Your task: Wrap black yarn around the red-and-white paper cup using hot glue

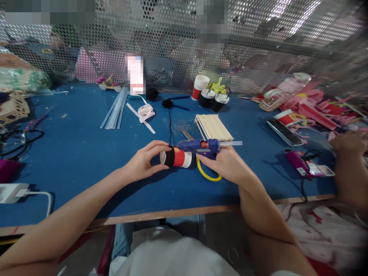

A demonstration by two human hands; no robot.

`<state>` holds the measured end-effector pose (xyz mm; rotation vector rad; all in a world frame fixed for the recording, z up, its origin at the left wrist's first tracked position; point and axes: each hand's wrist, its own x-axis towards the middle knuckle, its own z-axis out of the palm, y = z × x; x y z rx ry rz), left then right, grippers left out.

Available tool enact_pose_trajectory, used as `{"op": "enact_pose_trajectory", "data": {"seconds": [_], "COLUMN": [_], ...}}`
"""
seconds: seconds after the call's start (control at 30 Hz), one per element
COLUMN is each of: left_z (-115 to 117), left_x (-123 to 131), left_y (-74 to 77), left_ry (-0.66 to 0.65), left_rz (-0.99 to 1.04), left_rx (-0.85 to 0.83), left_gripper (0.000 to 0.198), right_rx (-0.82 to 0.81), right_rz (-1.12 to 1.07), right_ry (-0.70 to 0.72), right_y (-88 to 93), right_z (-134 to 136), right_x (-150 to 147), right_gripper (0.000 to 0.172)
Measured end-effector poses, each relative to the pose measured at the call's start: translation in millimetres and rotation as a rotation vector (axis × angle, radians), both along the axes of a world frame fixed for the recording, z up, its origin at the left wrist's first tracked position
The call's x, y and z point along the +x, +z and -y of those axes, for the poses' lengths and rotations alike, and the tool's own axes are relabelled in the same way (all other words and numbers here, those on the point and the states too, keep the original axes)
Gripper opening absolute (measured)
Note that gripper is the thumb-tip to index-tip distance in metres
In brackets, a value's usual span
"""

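My left hand grips a small paper cup lying on its side; the cup is red, white and black. My right hand is closed around a blue hot glue gun whose nozzle points left, right at the cup's black band. A clear glue stick pokes out of the gun's back end. Yellow-handled scissors lie on the blue table under my right hand.
A stack of wooden sticks, clear glue sticks, white ribbon and several cups lie further back. A purple glue gun and a phone are at right, near another person's hand. Perforated metal mesh backs the table.
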<state>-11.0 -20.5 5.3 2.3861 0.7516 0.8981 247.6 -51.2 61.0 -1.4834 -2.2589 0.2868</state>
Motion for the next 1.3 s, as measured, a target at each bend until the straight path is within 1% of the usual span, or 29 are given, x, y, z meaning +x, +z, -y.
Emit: {"op": "enact_pose_trajectory", "data": {"seconds": [0.1, 0.17, 0.3, 0.37, 0.4, 0.43, 0.5, 0.53, 0.57, 0.63, 0.7, 0.73, 0.93, 1.0, 1.03, 1.1, 1.13, 1.17, 1.2, 1.23, 1.27, 1.3], "left_z": [0.2, -0.2, -1.7, -2.5, -2.7, -2.9, -2.9, -2.8, -2.7, -2.7, -3.0, -3.1, -3.6, -3.6, -3.5, -3.2, -3.0, -2.7, -2.3, -1.9, -1.5, -1.1], "left_x": [0.0, 0.0, -0.6, -1.0, -1.2, -1.3, -1.4, -1.4, -1.4, -1.5, -1.8, -2.0, -2.5, -2.6, -2.6, -2.6, -2.6, -2.4, -2.2, -1.9, -1.6, -1.2], "left_y": [1.2, 1.4, 0.3, -0.8, -1.3, -1.8, -2.4, -2.6, -2.7, -2.6, -2.2, -2.0, -1.2, -1.4, -1.6, -1.9, -1.9, -1.8, -1.6, -1.3, -1.0, -0.7], "left_ry": [-0.011, -0.013, 0.027, 0.041, 0.042, 0.041, 0.038, 0.039, 0.037, 0.034, 0.032, 0.034, 0.048, 0.043, 0.038, 0.027, 0.023, 0.019, 0.016, 0.012, 0.008, 0.002], "left_rz": [-0.043, -0.060, -0.061, -0.047, -0.038, -0.032, -0.026, -0.026, -0.027, -0.026, -0.027, -0.028, -0.036, -0.039, -0.040, -0.041, -0.045, -0.048, -0.051, -0.053, -0.056, -0.058], "left_rx": [0.059, 0.073, 0.067, 0.046, 0.036, 0.027, 0.021, 0.021, 0.022, 0.031, 0.042, 0.046, 0.073, 0.089, 0.094, 0.099, 0.099, 0.099, 0.100, 0.101, 0.101, 0.100], "left_gripper": [0.040, 0.039, 0.040, 0.041, 0.042, 0.042, 0.041, 0.041, 0.041, 0.041, 0.041, 0.041, 0.041, 0.040, 0.040, 0.040, 0.040, 0.040, 0.040, 0.040, 0.039, 0.039], "right_rx": [-0.025, -0.062, -0.280, -0.339, -0.324, -0.271, -0.102, 0.005, 0.066, 0.096, 0.076, 0.064, -0.086, -0.091, -0.064, 0.052, 0.119, 0.171, 0.192, 0.154, 0.064, -0.080], "right_rz": [-0.014, -0.070, -0.265, -0.381, -0.435, -0.482, -0.520, -0.505, -0.443, -0.227, -0.021, 0.044, 0.215, 0.276, 0.299, 0.306, 0.282, 0.241, 0.183, 0.125, 0.058, -0.016], "right_ry": [-0.003, -0.024, -0.117, -0.147, -0.168, -0.203, -0.311, -0.378, -0.442, -0.566, -0.639, -0.663, -0.771, -0.797, -0.803, -0.788, -0.744, -0.674, -0.565, -0.423, -0.296, -0.171], "right_y": [1.0, 3.0, 7.1, 7.5, 7.1, 6.2, 3.4, 1.8, 0.4, -1.8, -3.4, -4.3, -13.1, -15.1, -15.2, -13.6, -12.1, -10.2, -8.4, -6.7, -5.3, -4.5], "right_z": [-1.3, -1.4, -2.8, -7.0, -10.7, -15.5, -28.2, -35.6, -43.3, -58.0, -70.3, -75.3, -91.2, -91.3, -89.9, -84.0, -79.7, -74.7, -69.6, -64.7, -60.4, -57.0], "right_x": [-0.6, -1.2, 0.7, 5.4, 8.9, 13.4, 24.2, 30.0, 35.7, 45.3, 51.0, 52.3, 51.2, 49.2, 47.1, 39.3, 33.0, 25.1, 15.7, 5.3, -5.7, -16.5], "right_gripper": [0.030, 0.027, 0.022, 0.021, 0.022, 0.023, 0.029, 0.032, 0.034, 0.037, 0.041, 0.042, 0.048, 0.046, 0.044, 0.038, 0.036, 0.035, 0.035, 0.038, 0.042, 0.045]}}
